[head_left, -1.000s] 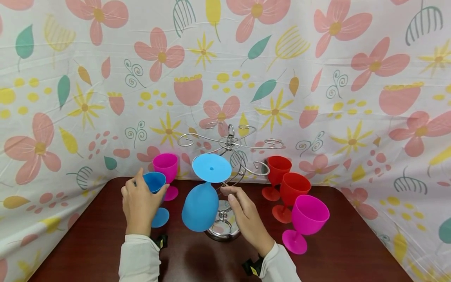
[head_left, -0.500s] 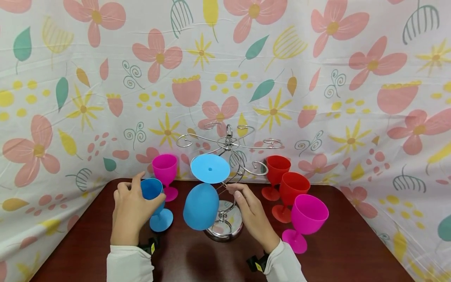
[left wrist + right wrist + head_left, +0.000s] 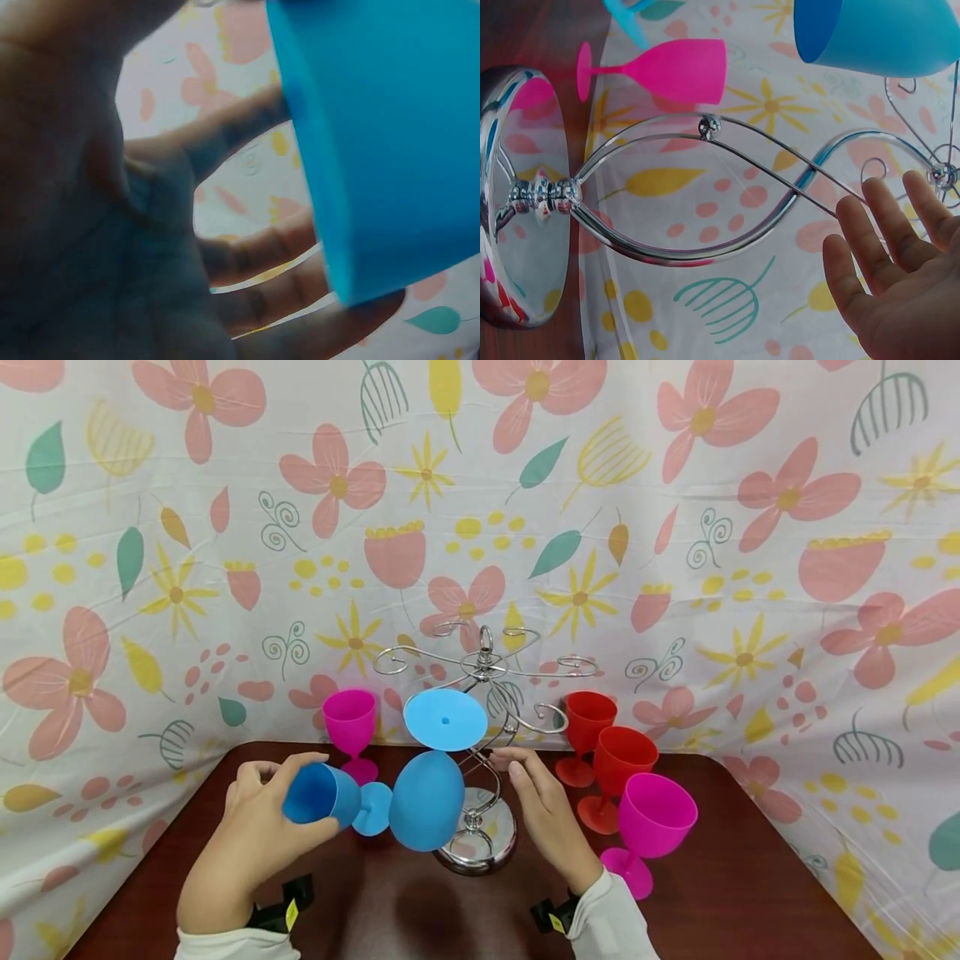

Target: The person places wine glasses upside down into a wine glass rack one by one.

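Observation:
My left hand (image 3: 251, 827) grips a blue goblet (image 3: 321, 797) round its bowl, tipped on its side above the table with its mouth toward me and its foot (image 3: 372, 808) pointing right. In the left wrist view the blue goblet (image 3: 375, 142) fills the right side, with my fingers (image 3: 247, 135) curled behind it. A second blue goblet (image 3: 429, 797) hangs upside down on the chrome wire rack (image 3: 487, 668). My right hand (image 3: 543, 810) is open beside the rack's twisted stem, fingers (image 3: 889, 225) straight and close to the wire without holding it.
A pink goblet (image 3: 349, 727) stands behind the left hand. Two red goblets (image 3: 588, 727) (image 3: 622, 768) and another pink goblet (image 3: 648, 831) stand right of the rack's round base (image 3: 480, 843). The dark table (image 3: 720, 877) is backed by a flowered cloth (image 3: 675, 527).
My left hand lifted the blue goblet off the table and tipped it onto its side. The right hand shifted slightly up along the rack's stem.

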